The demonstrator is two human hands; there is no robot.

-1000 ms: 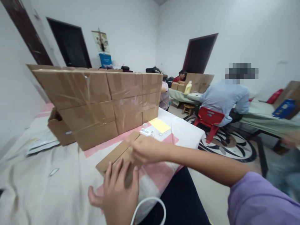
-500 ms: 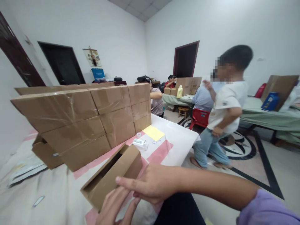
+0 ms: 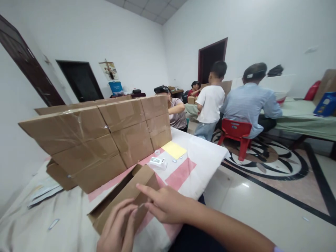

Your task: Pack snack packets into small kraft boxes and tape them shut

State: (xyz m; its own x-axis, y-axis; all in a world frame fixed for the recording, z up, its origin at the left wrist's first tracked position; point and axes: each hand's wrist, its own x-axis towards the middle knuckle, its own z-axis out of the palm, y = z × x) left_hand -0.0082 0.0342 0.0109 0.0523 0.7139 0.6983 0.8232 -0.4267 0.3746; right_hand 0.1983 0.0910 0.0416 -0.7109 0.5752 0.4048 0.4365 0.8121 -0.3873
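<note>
The cardboard box (image 3: 123, 194) sits on the counter (image 3: 204, 154), just past the left grip (image 3: 117, 227), which is half curled against it. The right grip (image 3: 168, 204) seems to poke it with one finger. I cannot tell if either pinches anything. It looks like a pressing step; the next move needs a steady box.

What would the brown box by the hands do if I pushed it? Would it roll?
It probably wouldn't roll: the cardboard box has flat sides and straight edges. It may be light for its size, since its walls look thin. Squeezed, it might bend near the dark gap along it.
</note>
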